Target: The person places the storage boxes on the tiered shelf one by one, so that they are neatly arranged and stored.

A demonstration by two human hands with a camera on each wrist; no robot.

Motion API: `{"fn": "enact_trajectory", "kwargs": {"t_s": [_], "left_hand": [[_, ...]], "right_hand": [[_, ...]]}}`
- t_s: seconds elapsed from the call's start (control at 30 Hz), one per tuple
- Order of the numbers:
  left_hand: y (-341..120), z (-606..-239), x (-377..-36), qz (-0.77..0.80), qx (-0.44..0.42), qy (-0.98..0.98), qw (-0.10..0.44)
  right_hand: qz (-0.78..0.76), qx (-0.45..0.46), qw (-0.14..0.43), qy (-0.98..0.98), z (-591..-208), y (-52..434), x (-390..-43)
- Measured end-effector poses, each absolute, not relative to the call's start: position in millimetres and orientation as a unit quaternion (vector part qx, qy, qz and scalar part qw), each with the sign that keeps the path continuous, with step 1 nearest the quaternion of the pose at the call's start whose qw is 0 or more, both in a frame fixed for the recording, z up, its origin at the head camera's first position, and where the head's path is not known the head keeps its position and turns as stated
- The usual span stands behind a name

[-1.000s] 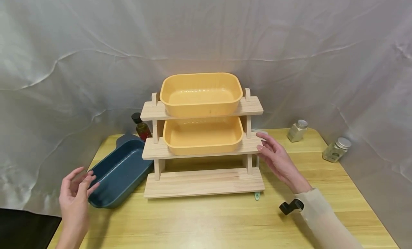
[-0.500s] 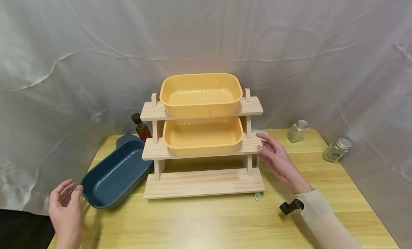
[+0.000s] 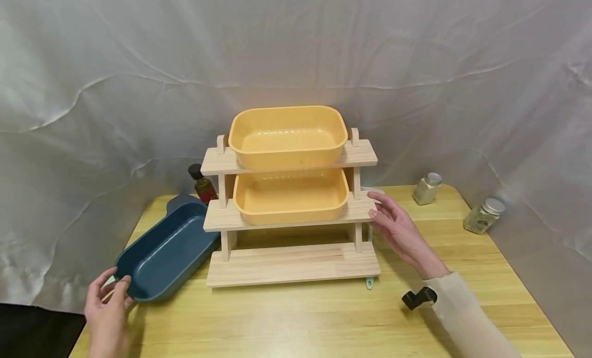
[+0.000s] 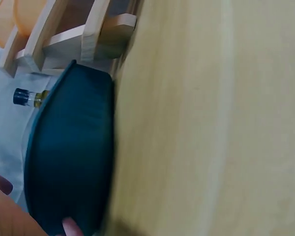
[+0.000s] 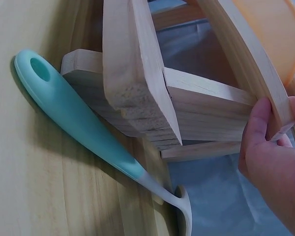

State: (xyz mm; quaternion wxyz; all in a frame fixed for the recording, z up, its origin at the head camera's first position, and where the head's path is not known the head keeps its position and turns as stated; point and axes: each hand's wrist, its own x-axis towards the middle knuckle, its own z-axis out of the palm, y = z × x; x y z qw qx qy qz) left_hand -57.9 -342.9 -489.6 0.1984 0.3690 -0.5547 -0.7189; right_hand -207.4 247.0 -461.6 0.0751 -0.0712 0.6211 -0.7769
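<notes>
A yellow wooden worktop is seen, backed by grey cloth. At its centre stands a three-tier wooden rack. An orange tub sits on the top tier and a second orange tub on the middle tier; both are seen to hold nothing, and the bottom board is bare. A dark blue tub, likewise holding nothing, lies slanted on the worktop just left of the rack, its near corner at the worktop's left edge. That near rim is pinched by the left hand, fingers curled over it. The right hand is laid against the right end of the middle tier, thumb and fingertips closed on the board's edge. Two glass jars with metal lids stand far right; contents cannot be made out. A small dark-capped bottle is partly hidden behind the rack. A teal-handled utensil lies against the rack's right side; its working end is hidden.
</notes>
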Motion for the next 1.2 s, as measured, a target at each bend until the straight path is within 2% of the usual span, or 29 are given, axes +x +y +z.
{"fn": "enact_trajectory", "kwargs": {"t_s": [0.17,0.53,0.9,1.2], "left_hand": [[-342.7,-498.1,-56.9,-0.710,0.373,-0.569,0.184],[-349.1,-502.2,-51.4,-0.764,0.346,-0.510,0.193],[-346.1,-503.9,-60.1,-0.819,0.296,-0.447,0.208],[-346.2,-500.2,-57.8,-0.805,0.304,-0.455,0.230]], "right_hand": [[-0.782,-0.080,0.072,0.614,-462.7,246.3,-207.4],[-0.780,-0.077,0.077,0.616,-462.9,243.7,-208.2],[-0.776,-0.088,0.075,0.621,-459.7,248.3,-209.1],[-0.763,-0.085,0.076,0.637,-459.9,247.3,-208.2]]}}
